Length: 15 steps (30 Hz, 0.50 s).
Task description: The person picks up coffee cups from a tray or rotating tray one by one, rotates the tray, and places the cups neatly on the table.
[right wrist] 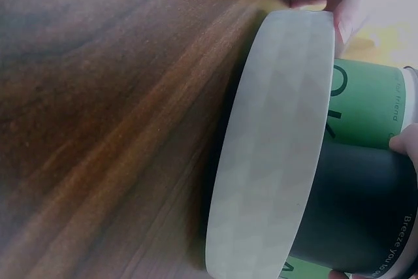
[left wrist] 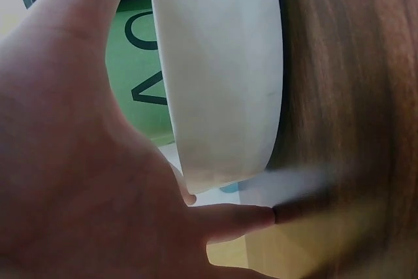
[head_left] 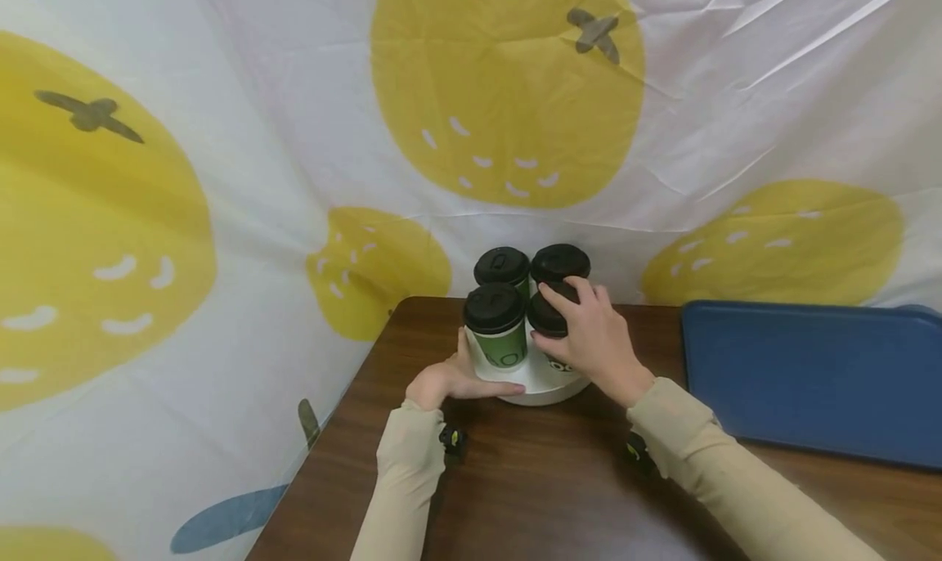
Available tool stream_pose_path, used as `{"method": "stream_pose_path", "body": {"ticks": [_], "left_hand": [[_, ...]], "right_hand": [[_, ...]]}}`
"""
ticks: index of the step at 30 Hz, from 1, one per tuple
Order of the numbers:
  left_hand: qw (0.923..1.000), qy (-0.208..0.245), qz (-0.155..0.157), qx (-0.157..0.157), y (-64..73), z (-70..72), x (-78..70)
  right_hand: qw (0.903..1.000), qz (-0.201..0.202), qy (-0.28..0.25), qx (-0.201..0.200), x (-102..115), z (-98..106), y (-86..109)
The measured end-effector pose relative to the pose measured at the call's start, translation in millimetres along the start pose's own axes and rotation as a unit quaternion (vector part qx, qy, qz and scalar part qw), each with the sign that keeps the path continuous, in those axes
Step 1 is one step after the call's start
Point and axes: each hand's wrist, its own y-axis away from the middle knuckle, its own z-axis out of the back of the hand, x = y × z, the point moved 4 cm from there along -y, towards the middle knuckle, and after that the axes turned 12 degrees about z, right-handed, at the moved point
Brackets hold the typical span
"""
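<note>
As we look down from the head camera, two bare hands in beige sleeves work around a low, round white stand on a dark brown wood-grain table. Four lidded takeaway cups stand upright on it, grouped close together, two in front and two behind.

We see the right hand reach over the front-right cup, a dark one with a black lid. Its grip is about as wide as the cup: thumb and fingers hold it from opposite sides near the top. Small pale lettering runs along the cup's upper edge in the right wrist view.

The left hand is spread wide against the stand's left side. Its thumb lies straight along the front rim, and its other fingers extend past the left edge. Just beside it is the front-left cup, green with black lettering and a black lid.

Behind these two, we find a green back-left cup with a black lid and a black-lidded back-right cup, mostly hidden.

To the right lies a flat blue rectangular tray, well apart from the stand. White cloth printed with large yellow fruit hangs behind everything.
</note>
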Motion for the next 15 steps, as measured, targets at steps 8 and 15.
{"method": "stream_pose_path", "body": {"ticks": [8, 15], "left_hand": [[0.9999, 0.003, -0.015, 0.005, -3.1, -1.9, 0.1], [0.9999, 0.016, 0.005, 0.001, -0.3, -0.2, 3.4]], "right_hand": [[0.9999, -0.012, -0.001, 0.002, 0.3, 1.7, 1.1], [0.9999, -0.013, -0.004, 0.006, 1.0, -1.0, -0.8]]}}
